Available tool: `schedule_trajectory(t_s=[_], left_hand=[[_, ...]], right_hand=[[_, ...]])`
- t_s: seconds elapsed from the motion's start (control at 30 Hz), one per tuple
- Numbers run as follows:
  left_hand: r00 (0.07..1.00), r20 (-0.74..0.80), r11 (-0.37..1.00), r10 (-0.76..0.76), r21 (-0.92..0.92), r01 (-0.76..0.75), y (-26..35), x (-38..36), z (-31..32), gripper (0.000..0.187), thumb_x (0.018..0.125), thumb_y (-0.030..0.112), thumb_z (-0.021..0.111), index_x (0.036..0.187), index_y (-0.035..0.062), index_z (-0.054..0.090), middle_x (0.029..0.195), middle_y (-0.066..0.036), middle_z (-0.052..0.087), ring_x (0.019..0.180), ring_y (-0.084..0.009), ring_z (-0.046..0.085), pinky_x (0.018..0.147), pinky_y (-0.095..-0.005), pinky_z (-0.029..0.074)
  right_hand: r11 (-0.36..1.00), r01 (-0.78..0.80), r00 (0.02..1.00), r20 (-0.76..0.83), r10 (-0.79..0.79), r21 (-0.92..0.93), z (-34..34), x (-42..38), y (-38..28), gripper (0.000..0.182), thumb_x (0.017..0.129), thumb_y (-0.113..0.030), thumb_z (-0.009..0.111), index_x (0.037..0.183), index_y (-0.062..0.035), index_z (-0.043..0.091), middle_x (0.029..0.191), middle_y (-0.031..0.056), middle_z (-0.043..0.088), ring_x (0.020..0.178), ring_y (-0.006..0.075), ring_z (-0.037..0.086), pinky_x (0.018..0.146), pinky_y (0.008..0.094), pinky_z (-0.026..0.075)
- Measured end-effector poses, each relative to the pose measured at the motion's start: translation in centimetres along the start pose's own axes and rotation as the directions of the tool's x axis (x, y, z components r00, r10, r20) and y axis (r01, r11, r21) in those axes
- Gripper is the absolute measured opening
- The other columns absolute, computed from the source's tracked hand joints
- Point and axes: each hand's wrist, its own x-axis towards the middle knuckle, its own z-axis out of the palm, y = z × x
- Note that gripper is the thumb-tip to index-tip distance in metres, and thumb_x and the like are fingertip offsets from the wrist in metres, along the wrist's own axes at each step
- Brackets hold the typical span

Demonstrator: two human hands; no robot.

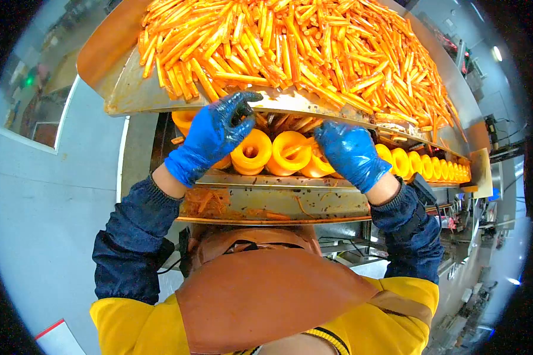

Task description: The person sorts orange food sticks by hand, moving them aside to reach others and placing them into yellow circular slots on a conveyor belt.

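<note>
My left hand (219,133), in a wet blue glove, is at the tray's front lip, with forefinger and thumb apart and nothing visible between them. Below and right of it, a row of orange ring-shaped cups (251,151) runs along the machine. My right hand (350,152), gloved in blue too, is closed over the row. From its fingertips an orange stick, apparently a carrot stick (297,149), points left into the mouth of a cup (283,164). The fingertips themselves are partly hidden. Behind both hands lies a large heap of carrot sticks (302,47).
The metal tray (124,89) holding the heap has raised sides. In front of the cups runs a metal trough (331,204) with orange shreds (204,201). A brown apron (266,296) hangs close to the trough's edge. At the row's right end stands a pale board (481,173).
</note>
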Motion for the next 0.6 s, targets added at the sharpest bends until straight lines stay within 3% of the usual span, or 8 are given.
schedule_trajectory(t_s=[0.1,0.17,0.2,0.27,0.43,0.53,0.57,0.6], left_hand=[[0.991,-0.108,0.996,0.078,0.048,-0.073,-0.4,0.6,-1.3,0.029,0.082,0.006,0.061,0.111,0.0069,0.062,0.084,-0.008,0.065,0.073,-0.0132,0.062,0.067,-0.0276,0.051],[0.975,-0.190,0.986,0.116,0.138,-0.091,-1.6,0.7,-2.9,0.027,0.084,0.007,0.060,0.111,0.0065,0.062,0.084,-0.007,0.065,0.074,-0.0107,0.060,0.069,-0.0263,0.050],[0.982,-0.190,0.993,-0.014,0.113,0.036,-1.6,0.3,-3.7,0.025,0.085,0.009,0.060,0.110,0.0064,0.063,0.087,-0.008,0.066,0.077,-0.0106,0.061,0.070,-0.0266,0.050],[0.981,-0.195,0.990,-0.019,0.130,0.045,-2.5,0.2,-4.8,0.025,0.086,0.009,0.060,0.110,0.0062,0.063,0.087,-0.008,0.066,0.078,-0.0108,0.061,0.071,-0.0267,0.050],[0.978,-0.207,0.985,0.020,0.171,0.016,-3.1,0.5,-5.6,0.024,0.086,0.006,0.059,0.109,0.0051,0.064,0.087,-0.008,0.065,0.077,-0.0107,0.060,0.071,-0.0264,0.049],[0.980,-0.199,0.987,-0.007,0.157,0.039,-3.4,0.7,-5.6,0.023,0.085,0.006,0.059,0.107,0.0053,0.065,0.086,-0.008,0.065,0.076,-0.0109,0.060,0.070,-0.0261,0.049],[0.980,-0.201,0.990,-0.003,0.140,0.031,-3.5,0.8,-5.5,0.022,0.085,0.006,0.059,0.107,0.0052,0.065,0.085,-0.008,0.065,0.075,-0.0109,0.060,0.070,-0.0258,0.049],[0.989,-0.143,0.983,-0.037,0.174,0.062,-3.5,0.9,-5.7,0.028,0.082,0.006,0.062,0.109,0.0086,0.064,0.092,-0.008,0.065,0.081,-0.0165,0.063,0.073,-0.0285,0.050]], right_hand=[[0.992,0.123,0.991,0.050,-0.122,0.002,0.3,1.0,-1.1,0.007,0.077,-0.012,0.057,0.083,-0.0096,0.057,0.071,0.0074,0.054,0.062,0.0250,0.059,0.050,0.0369,0.047],[0.996,0.076,0.981,0.172,-0.085,0.056,1.4,0.9,-1.0,0.015,0.075,-0.013,0.060,0.090,-0.0098,0.059,0.073,0.0092,0.057,0.064,0.0261,0.061,0.052,0.0377,0.049],[0.987,0.007,0.984,0.173,-0.035,0.158,1.6,0.5,-0.6,0.021,0.074,-0.014,0.062,0.095,-0.0104,0.060,0.077,0.0104,0.059,0.067,0.0271,0.062,0.054,0.0384,0.050],[0.954,-0.137,0.958,0.281,0.058,0.268,2.9,-0.2,0.2,0.036,0.070,-0.017,0.067,0.105,-0.0120,0.060,0.083,0.0129,0.063,0.074,0.0302,0.064,0.060,0.0406,0.052],[0.937,-0.220,0.966,0.192,0.171,0.272,4.1,-1.9,1.6,0.031,0.071,-0.017,0.069,0.101,-0.0102,0.062,0.084,0.0138,0.064,0.077,0.0341,0.063,0.064,0.0427,0.052],[0.718,-0.376,0.813,-0.163,0.559,0.586,3.2,-3.0,2.5,0.015,0.078,-0.017,0.070,0.088,-0.0074,0.066,0.083,0.0131,0.066,0.073,0.0326,0.064,0.065,0.0367,0.052],[0.402,-0.448,0.670,0.003,0.742,0.799,3.5,-3.6,2.2,0.016,0.077,-0.015,0.072,0.087,-0.0054,0.066,0.084,0.0125,0.066,0.072,0.0274,0.064,0.068,0.0341,0.051],[0.321,-0.469,0.691,0.116,0.713,0.822,4.5,-4.4,2.3,0.019,0.077,-0.016,0.074,0.089,-0.0046,0.066,0.085,0.0120,0.067,0.072,0.0240,0.064,0.069,0.0332,0.051]])
